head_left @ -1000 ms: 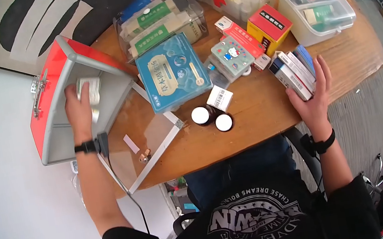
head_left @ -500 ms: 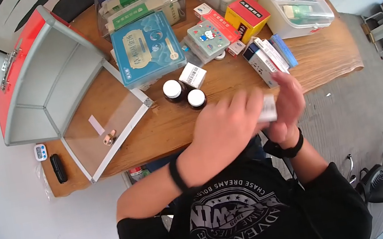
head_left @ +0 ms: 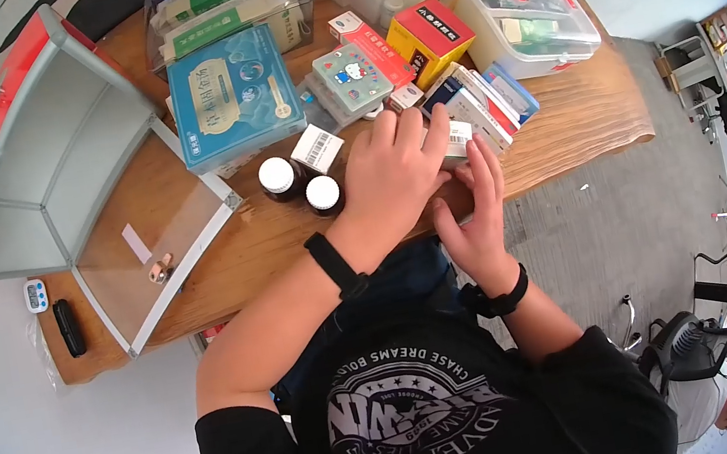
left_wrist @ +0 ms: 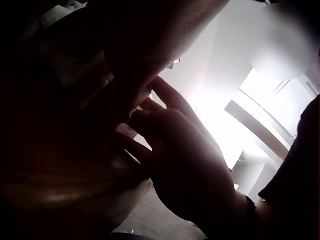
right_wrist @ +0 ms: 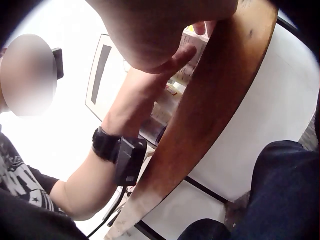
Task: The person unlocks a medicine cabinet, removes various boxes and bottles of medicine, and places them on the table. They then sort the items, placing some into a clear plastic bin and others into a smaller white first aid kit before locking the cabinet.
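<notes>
My left hand (head_left: 392,169) reaches across and holds a small white medicine box (head_left: 458,138) by its near end. The box's far end lies against a row of medicine boxes (head_left: 479,102), white ones and a blue one, standing on edge. My right hand (head_left: 479,227) is close beside, its fingers loosely bent at the held box and the row's near end. In the right wrist view the left thumb lies along a pale box (right_wrist: 192,47). The left wrist view is dark, with the right hand (left_wrist: 182,150) in silhouette.
An open red-and-grey case (head_left: 50,135) stands at left. Two white-capped bottles (head_left: 278,176) and a barcoded box (head_left: 317,148) sit near the left hand. Behind are a large blue box (head_left: 235,99), a Hello Kitty case (head_left: 354,77), a red-and-yellow box (head_left: 431,40) and clear bins (head_left: 303,6).
The left hand took a white box out of the red case and carried it right to the box row. The right hand left the row, turned palm inward, and came back close to it.
</notes>
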### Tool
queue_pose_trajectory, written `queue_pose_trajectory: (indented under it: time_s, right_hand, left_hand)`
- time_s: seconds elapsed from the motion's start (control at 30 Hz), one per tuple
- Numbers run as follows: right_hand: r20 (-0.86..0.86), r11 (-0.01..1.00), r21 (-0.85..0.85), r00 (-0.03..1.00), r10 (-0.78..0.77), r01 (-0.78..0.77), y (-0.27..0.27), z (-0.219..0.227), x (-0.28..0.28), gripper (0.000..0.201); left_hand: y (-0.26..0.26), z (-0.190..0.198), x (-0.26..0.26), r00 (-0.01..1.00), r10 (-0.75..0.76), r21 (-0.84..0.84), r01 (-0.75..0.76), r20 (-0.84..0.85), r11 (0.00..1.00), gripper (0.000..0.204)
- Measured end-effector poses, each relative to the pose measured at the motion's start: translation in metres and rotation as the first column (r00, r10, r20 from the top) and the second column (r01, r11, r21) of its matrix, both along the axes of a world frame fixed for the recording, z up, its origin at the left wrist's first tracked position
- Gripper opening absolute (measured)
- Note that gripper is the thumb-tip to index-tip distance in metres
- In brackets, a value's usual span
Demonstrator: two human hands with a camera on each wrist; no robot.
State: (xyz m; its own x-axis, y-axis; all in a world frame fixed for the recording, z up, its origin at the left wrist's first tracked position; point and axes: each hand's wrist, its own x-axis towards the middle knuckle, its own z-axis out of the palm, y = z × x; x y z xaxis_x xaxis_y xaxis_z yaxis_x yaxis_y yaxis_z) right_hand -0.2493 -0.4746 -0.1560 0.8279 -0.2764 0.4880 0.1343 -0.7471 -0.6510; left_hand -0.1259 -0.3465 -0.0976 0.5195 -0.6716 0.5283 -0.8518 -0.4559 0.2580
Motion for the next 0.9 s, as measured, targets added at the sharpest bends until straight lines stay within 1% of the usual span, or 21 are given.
queue_pose_trajectory:
  time_s: [0.07,0.1,0.17,0.2,0.27,0.3,0.33,0.4,0.43,0.47,0.5,0.53,0.57,0.6,0.63,0.67,0.7,0.77,0.8,0.87,0.9]
  right_hand:
    - [0.049,0.994,0.104,0.999,0.01,-0.015,0.0,-0.005,0.0,0.086]
    - [0.046,0.995,0.095,0.999,0.016,-0.02,0.001,-0.007,0.0,0.086]
    - [0.118,0.985,0.169,0.993,0.019,-0.039,0.002,-0.011,-0.001,0.087]
    - [0.115,0.985,0.161,0.993,0.038,-0.056,0.001,-0.012,-0.003,0.087]
    - [0.123,0.983,0.181,0.992,0.003,-0.026,0.001,-0.014,-0.007,0.086]
    - [0.106,1.0,-0.009,0.994,-0.006,0.007,0.001,-0.001,-0.011,0.084]
    - [0.166,0.997,-0.075,0.986,-0.016,0.029,-0.002,-0.005,-0.015,0.082]
    - [0.361,0.991,-0.099,0.925,0.118,-0.087,-0.012,-0.026,-0.021,0.074]
    - [0.365,0.991,-0.086,0.923,0.123,-0.098,-0.006,-0.02,-0.018,0.074]
    - [0.355,0.959,0.14,0.917,0.184,-0.247,-0.001,-0.002,-0.015,0.072]
    - [0.359,0.856,0.354,0.9,0.247,-0.377,0.002,0.019,-0.012,0.069]
    - [0.338,0.847,0.326,0.889,0.309,-0.419,-0.003,0.045,0.003,0.063]
    - [0.181,0.893,0.26,0.927,0.329,-0.368,-0.003,0.085,0.024,0.049]
    - [0.032,0.944,0.081,0.947,0.319,-0.321,0.006,0.127,0.055,0.038]
    - [-0.094,0.939,0.002,0.935,0.342,-0.344,0.02,0.162,0.086,0.039]
    - [-0.229,0.924,-0.06,0.906,0.356,-0.379,0.029,0.167,0.12,0.05]
    - [-0.359,0.901,-0.118,0.864,0.353,-0.418,0.036,0.174,0.152,0.06]
    - [-0.474,0.897,-0.167,0.831,0.291,-0.41,0.047,0.151,0.208,0.072]
    - [-0.458,0.896,-0.178,0.84,0.291,-0.407,0.05,0.144,0.215,0.072]
    - [-0.581,0.927,0.051,0.744,0.33,-0.371,0.06,0.139,0.23,0.083]
    - [-0.573,0.919,0.037,0.746,0.341,-0.392,0.062,0.14,0.232,0.083]
  left_hand:
    - [0.001,0.0,-0.008,0.999,0.042,0.018,-0.041,-0.01,0.999,0.062]
    - [0.0,-0.003,-0.008,0.999,0.047,0.009,-0.047,-0.014,0.999,0.062]
    - [-0.001,-0.013,-0.009,0.987,-0.019,-0.161,0.045,0.162,0.986,0.048]
    - [0.002,-0.011,-0.012,0.987,0.0,-0.169,0.028,0.159,0.985,0.048]
    - [0.017,-0.001,-0.028,0.99,-0.116,-0.221,0.13,0.075,0.967,0.042]
    - [0.026,0.005,-0.035,0.971,-0.24,-0.29,0.231,0.005,0.929,0.04]
    - [0.038,0.008,-0.046,0.946,-0.325,-0.386,0.303,0.009,0.871,0.035]
    - [0.077,0.037,-0.067,0.947,-0.297,-0.433,0.319,0.119,0.843,0.034]
    - [0.109,0.06,-0.058,0.945,-0.327,-0.357,0.301,-0.011,0.884,0.035]
    - [0.137,0.076,-0.045,0.93,-0.339,-0.279,0.292,-0.141,0.915,0.035]
    - [0.143,0.069,-0.026,0.999,0.01,-0.411,-0.026,-0.042,0.911,0.034]
    - [0.149,0.063,-0.002,0.93,0.367,-0.556,-0.301,0.007,0.774,0.037]
    - [0.161,0.067,0.019,0.872,0.403,-0.484,-0.49,-0.279,0.725,0.044]
    - [0.176,0.072,0.039,0.732,0.418,-0.358,-0.647,-0.538,0.673,0.052]
    - [0.191,0.068,0.063,0.697,0.432,-0.247,-0.649,-0.572,0.72,0.057]
    - [0.199,0.066,0.081,0.664,0.447,-0.14,-0.636,-0.599,0.759,0.063]
    - [0.196,0.072,0.088,0.673,0.445,-0.144,-0.631,-0.59,0.763,0.063]
    - [0.187,0.087,0.093,0.5,0.477,0.229,-0.477,-0.723,0.848,0.07]
    - [0.183,0.071,0.093,0.506,0.427,0.141,-0.508,-0.749,0.85,0.068]
    - [0.179,0.071,0.079,0.645,0.376,0.023,-0.486,-0.666,0.874,0.065]
    - [0.177,0.073,0.074,0.661,0.364,-0.007,-0.488,-0.656,0.873,0.064]
